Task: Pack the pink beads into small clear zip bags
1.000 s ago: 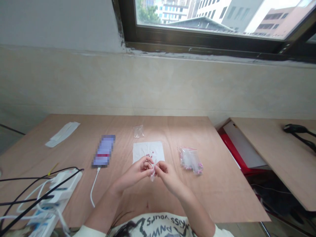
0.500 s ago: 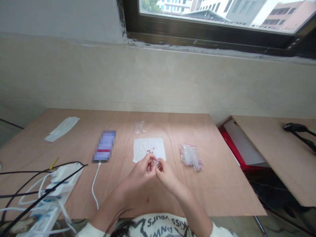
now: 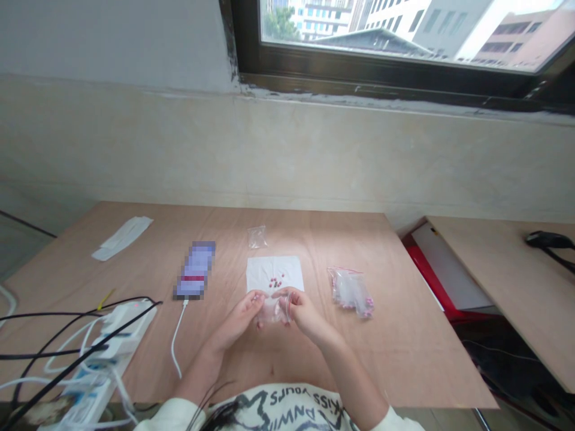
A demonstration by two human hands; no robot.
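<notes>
My left hand [image 3: 236, 317] and my right hand [image 3: 305, 312] hold a small clear plastic bag [image 3: 272, 311] between them, just in front of a white paper sheet [image 3: 287, 266]. Its upper edge is pinched by the fingers of both hands. Several small pink beads [image 3: 275, 282] lie on the sheet, a little beyond my fingertips. To the right of my right hand rests a clear zip bag of pink beads [image 3: 351, 293]. Another small clear bag [image 3: 257, 237] lies beyond the sheet.
A wooden table [image 3: 386, 359] carries a pixelated phone [image 3: 194, 270] with a white cable, a white paper strip [image 3: 122, 238], and a power strip [image 3: 114, 338] tangled in black and white cables. A wall stands behind the table. A second board [image 3: 489, 257] lies right.
My hands have drawn slightly apart, and the small clear bag now spreads between them instead of being bunched in my fingers. The view has shifted a little.
</notes>
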